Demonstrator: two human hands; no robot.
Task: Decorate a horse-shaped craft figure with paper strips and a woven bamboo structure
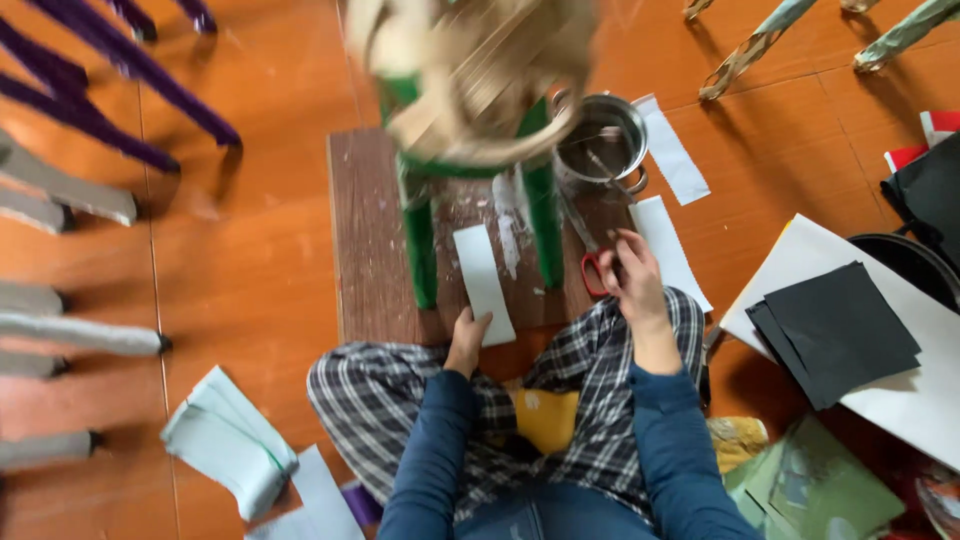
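Observation:
My left hand (467, 338) pinches the near end of a white paper strip (483, 280) that lies on a brown wooden board (365, 240). My right hand (632, 275) rests over red-handled scissors (594, 262), whose blades point up toward a steel pot (601, 142); whether the fingers are in the handles is unclear. A green-legged stool (425, 235) with a blurred tan seat stands on the board just beyond both hands. I sit cross-legged in plaid trousers.
More white strips (672, 150) lie right of the pot. Black sheets (835, 330) rest on a large white sheet (920, 400) at right. Folded white paper (228, 440) lies at lower left. Purple and grey chair legs (80, 200) line the left side.

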